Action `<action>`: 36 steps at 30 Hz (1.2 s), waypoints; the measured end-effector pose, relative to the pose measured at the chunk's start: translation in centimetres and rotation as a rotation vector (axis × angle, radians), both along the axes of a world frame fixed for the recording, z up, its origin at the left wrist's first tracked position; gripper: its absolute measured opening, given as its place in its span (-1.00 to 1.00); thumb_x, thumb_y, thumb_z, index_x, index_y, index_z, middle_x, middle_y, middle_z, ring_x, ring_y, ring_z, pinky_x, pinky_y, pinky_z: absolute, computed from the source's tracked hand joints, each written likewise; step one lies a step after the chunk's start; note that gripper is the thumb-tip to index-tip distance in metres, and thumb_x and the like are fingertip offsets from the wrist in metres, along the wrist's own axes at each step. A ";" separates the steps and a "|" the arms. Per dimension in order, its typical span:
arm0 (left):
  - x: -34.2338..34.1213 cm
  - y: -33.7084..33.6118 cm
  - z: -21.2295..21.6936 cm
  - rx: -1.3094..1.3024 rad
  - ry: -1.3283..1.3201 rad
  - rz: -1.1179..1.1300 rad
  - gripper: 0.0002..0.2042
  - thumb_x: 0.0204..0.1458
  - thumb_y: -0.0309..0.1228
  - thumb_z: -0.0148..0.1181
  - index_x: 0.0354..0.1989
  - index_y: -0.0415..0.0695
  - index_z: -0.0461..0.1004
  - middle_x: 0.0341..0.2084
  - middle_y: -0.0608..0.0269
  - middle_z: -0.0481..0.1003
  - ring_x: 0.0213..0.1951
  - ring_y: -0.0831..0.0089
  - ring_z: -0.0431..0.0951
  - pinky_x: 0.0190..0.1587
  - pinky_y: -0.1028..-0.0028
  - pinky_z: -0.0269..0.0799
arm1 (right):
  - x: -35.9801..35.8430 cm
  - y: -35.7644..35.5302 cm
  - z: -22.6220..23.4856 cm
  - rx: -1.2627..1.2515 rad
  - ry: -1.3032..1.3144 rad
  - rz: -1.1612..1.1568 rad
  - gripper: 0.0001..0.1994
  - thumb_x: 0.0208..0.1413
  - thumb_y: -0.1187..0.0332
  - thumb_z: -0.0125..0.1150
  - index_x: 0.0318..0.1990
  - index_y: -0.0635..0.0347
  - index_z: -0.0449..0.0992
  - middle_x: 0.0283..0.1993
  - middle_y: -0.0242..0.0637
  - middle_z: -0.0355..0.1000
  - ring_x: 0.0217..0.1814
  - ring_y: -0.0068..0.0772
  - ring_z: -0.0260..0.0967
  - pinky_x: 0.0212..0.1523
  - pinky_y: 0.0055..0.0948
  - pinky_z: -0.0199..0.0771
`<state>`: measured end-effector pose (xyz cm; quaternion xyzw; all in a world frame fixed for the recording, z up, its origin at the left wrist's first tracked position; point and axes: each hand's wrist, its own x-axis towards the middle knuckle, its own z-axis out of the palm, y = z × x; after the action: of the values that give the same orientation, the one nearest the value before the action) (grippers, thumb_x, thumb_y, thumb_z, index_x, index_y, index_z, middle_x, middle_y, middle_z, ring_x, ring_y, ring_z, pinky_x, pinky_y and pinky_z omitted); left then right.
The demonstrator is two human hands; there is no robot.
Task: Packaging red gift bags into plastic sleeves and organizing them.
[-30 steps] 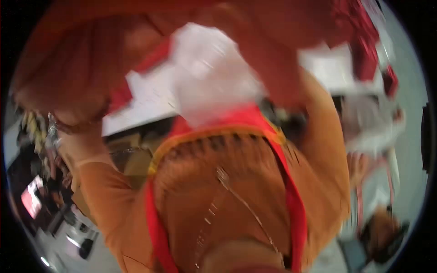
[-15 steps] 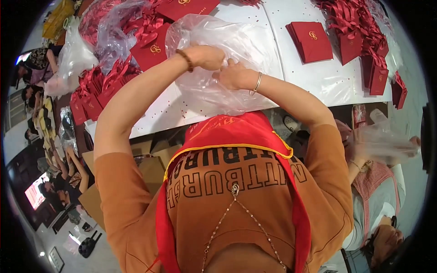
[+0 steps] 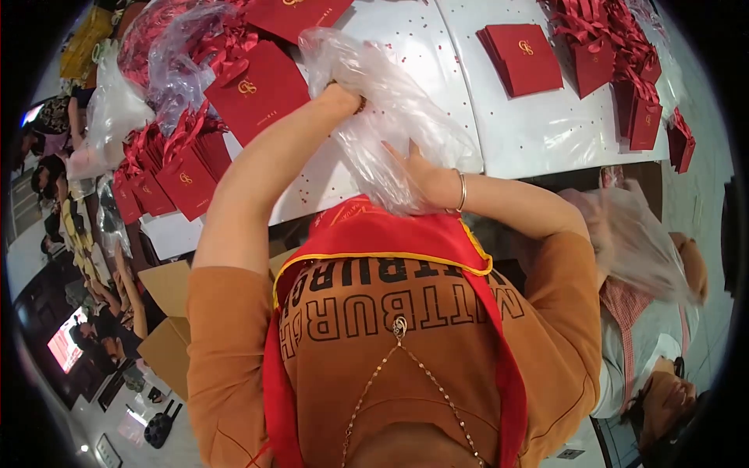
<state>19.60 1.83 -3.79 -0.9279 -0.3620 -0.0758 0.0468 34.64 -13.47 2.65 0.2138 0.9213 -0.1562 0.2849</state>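
Observation:
A large clear plastic bag [image 3: 394, 117] lies crumpled across the white table in front of me. My left hand [image 3: 342, 97] has gone into or under the film up to the beaded bracelet, so its fingers are hidden. Against the near right part of the bag rests my right hand [image 3: 427, 175], its thumb and a finger stretched apart. Just left of the bag lies a flat red paper gift bag [image 3: 261, 90] with gold print.
Red gift bags [image 3: 187, 179] with ribbon handles stand at the left table edge. A stack of red bags [image 3: 521, 61] lies right, near more ribboned bags [image 3: 593, 66]. Below left is a cardboard box [image 3: 164, 343]. At right, a co-worker handles another clear bag [image 3: 644, 242].
The bag has become narrower and bunched toward the right. My left hand has slipped into or under its film; my right hand has shifted nearer and to the right, fingers spreading.

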 end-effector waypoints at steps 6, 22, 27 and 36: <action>1.0 0.8 6.8 -0.298 0.283 0.054 -0.63 -0.02 -0.31 -0.07 0.01 -0.03 0.36 -0.04 0.16 0.38 0.02 0.22 0.34 0.09 0.38 0.19 | 0.0 3.9 1.2 0.020 0.098 -0.010 -0.47 -0.18 0.19 0.13 0.02 0.20 0.35 0.19 0.02 0.07 0.32 -0.14 -0.16 0.09 0.20 0.00; 1.2 -5.9 15.0 -0.454 0.715 -0.114 -0.78 -0.26 -0.38 0.12 -0.37 -0.06 0.55 -0.33 0.14 0.51 -0.17 0.24 0.47 -0.01 0.29 0.25 | -4.5 5.6 6.6 -0.406 0.098 -0.295 -0.62 -0.25 0.29 0.14 -0.19 0.24 0.48 -0.15 -0.08 0.43 -0.06 -0.08 0.36 -0.12 -0.19 0.36; -0.4 -6.4 13.4 -0.512 0.975 -0.234 -0.77 -0.22 -0.33 0.10 -0.33 0.01 0.56 -0.30 0.20 0.51 0.00 0.24 0.34 0.20 -0.04 -0.23 | -3.3 6.3 3.3 -0.428 0.284 -0.246 -0.67 -0.06 0.35 -0.12 -0.18 0.27 0.47 -0.14 0.00 0.40 -0.05 -0.01 0.33 -0.09 -0.17 0.34; -3.2 -6.8 8.3 -0.290 0.938 -0.291 -0.77 -0.12 -0.34 0.04 -0.26 0.04 0.54 -0.16 0.23 0.46 0.11 0.27 0.24 0.18 -0.07 -0.18 | -0.8 10.7 1.4 -0.118 0.154 -0.510 -0.51 -0.07 0.05 0.08 -0.12 0.30 0.37 0.09 0.00 0.16 0.04 0.02 0.22 -0.01 -0.21 0.29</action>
<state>16.43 -4.98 4.53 -0.8998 -0.1761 0.3940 0.0641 33.87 -2.72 4.01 0.4095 0.8459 -0.2921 0.1773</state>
